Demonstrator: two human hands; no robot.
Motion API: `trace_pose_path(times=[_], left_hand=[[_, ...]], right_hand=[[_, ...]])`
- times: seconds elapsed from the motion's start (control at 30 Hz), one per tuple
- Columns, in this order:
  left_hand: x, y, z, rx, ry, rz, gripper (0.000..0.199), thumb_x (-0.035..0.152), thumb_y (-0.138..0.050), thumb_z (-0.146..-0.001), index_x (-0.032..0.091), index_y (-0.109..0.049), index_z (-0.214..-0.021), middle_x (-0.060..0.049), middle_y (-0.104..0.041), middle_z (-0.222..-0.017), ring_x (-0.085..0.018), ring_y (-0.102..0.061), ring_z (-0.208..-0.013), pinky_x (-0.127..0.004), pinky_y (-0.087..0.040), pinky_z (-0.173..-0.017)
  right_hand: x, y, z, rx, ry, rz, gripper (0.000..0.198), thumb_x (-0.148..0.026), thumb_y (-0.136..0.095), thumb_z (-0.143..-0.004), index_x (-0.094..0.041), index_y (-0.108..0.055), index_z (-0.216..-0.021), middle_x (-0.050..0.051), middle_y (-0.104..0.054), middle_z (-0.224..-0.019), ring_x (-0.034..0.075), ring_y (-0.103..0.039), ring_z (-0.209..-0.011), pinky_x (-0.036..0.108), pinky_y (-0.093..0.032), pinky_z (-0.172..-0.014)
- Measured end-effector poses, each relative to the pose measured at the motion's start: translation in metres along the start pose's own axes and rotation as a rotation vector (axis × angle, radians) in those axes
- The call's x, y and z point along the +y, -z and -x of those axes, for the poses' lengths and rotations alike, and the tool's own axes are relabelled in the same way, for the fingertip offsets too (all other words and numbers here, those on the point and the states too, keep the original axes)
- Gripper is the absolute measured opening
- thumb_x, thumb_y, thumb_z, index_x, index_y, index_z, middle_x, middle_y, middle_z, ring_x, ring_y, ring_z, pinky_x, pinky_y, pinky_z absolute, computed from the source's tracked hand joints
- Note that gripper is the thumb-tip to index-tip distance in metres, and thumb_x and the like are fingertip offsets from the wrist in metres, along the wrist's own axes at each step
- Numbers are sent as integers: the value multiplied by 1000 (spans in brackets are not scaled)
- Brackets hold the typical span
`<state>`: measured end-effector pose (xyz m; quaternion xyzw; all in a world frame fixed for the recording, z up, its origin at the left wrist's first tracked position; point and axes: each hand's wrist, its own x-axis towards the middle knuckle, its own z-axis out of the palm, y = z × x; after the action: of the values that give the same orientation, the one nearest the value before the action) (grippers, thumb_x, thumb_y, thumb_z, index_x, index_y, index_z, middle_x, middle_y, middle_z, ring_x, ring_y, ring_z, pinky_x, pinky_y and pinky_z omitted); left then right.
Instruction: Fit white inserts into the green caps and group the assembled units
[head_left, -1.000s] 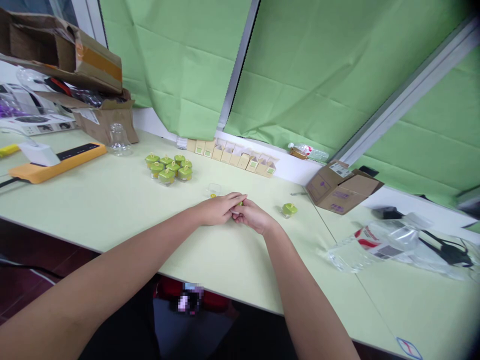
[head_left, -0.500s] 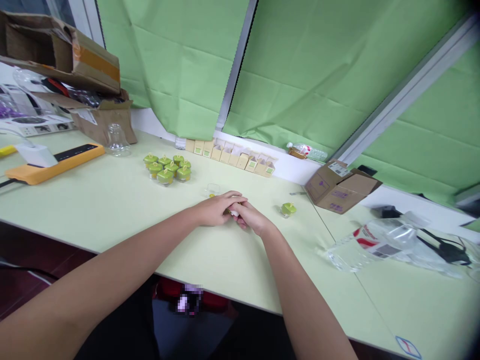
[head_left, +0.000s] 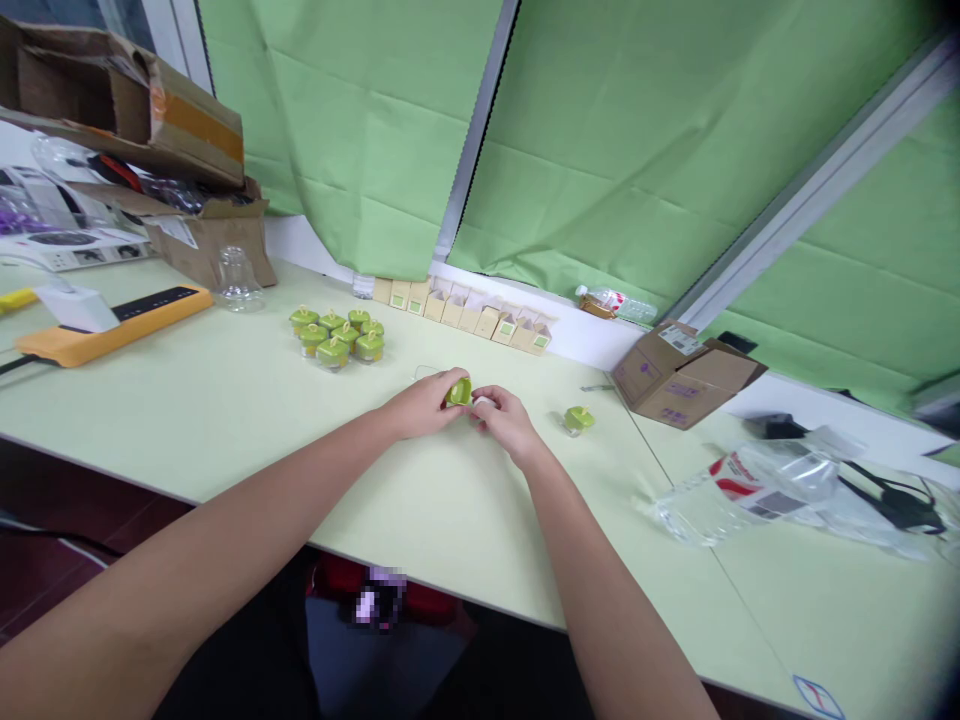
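My left hand is closed on a green lid, its hollow inside turned toward me. Close beside it, my right hand pinches a small white piece whose kind I cannot make out. Behind my left hand a clear container shows only in part. Several small clear jars with green lids stand grouped to the left. One more green-lidded jar sits to the right of my right hand.
Small tan boxes line the back wall. An orange power strip, a glass jar and cardboard boxes are at the left. At the right are a cardboard box and a large plastic bottle.
My hands, clasped together before, have parted slightly. The green lid now shows in my left hand, its inside facing me, and the white piece has stayed with my right hand.
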<state>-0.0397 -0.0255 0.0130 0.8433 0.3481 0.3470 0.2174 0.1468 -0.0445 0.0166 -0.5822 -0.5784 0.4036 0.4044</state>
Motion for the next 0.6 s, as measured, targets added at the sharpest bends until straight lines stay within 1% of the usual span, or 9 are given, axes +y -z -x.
trace_pose_path(times=[0.1, 0.17, 0.23, 0.3, 0.43, 0.47, 0.6], left_hand=[[3, 0, 1, 6, 27, -6, 33, 38, -54, -89, 22, -49, -117, -2, -62, -90, -18, -57, -76, -29, -42, -65], [3, 1, 1, 5, 45, 1, 34, 41, -53, -90, 22, -48, -117, -2, -61, -88, -18, -56, -74, -29, -41, -64], [3, 1, 1, -3, 54, 18, 35, 43, -52, -90, 22, -46, -117, -2, -61, -87, -18, -56, -73, -29, -41, -64], [3, 2, 2, -10, 55, 30, 35, 43, -52, -90, 22, -45, -118, -1, -60, -87, -18, -56, -73, -28, -41, -64], [2, 2, 2, -16, 59, 24, 36, 42, -53, -89, 22, -45, -118, -2, -61, -89, -18, -57, -76, -29, -41, -65], [2, 2, 2, -20, 60, 23, 36, 42, -53, -89, 22, -45, -118, -2, -61, -89, -19, -57, -76, -29, -41, -65], [1, 1, 2, -38, 59, 17, 36, 41, -54, -89, 23, -45, -119, -1, -60, -85, -18, -56, -73, -29, -41, -65]], right_hand=[[6, 1, -3, 158, 231, 216, 31, -27, -62, -68, -22, -64, -99, 3, -66, -93, 18, -59, -79, 32, -50, -72], [8, 2, -4, 199, 351, 267, 30, -30, -61, -73, -22, -63, -101, 5, -66, -104, 20, -60, -88, 33, -50, -78], [9, 2, -4, 208, 418, 302, 29, -31, -60, -77, -23, -63, -104, 6, -66, -109, 21, -60, -94, 34, -50, -82], [9, 2, -2, 173, 437, 383, 29, -29, -60, -78, -24, -64, -106, 6, -67, -108, 22, -60, -95, 35, -48, -85], [12, 2, 0, 54, 382, 544, 30, -26, -61, -80, -24, -67, -109, 6, -68, -95, 23, -60, -87, 38, -45, -88], [13, 2, 1, 46, 374, 550, 31, -26, -62, -80, -24, -66, -111, 6, -68, -95, 23, -60, -87, 39, -44, -89], [13, 4, 1, 54, 354, 499, 40, -28, -65, -79, -24, -64, -119, 8, -67, -107, 24, -61, -95, 40, -43, -96]])
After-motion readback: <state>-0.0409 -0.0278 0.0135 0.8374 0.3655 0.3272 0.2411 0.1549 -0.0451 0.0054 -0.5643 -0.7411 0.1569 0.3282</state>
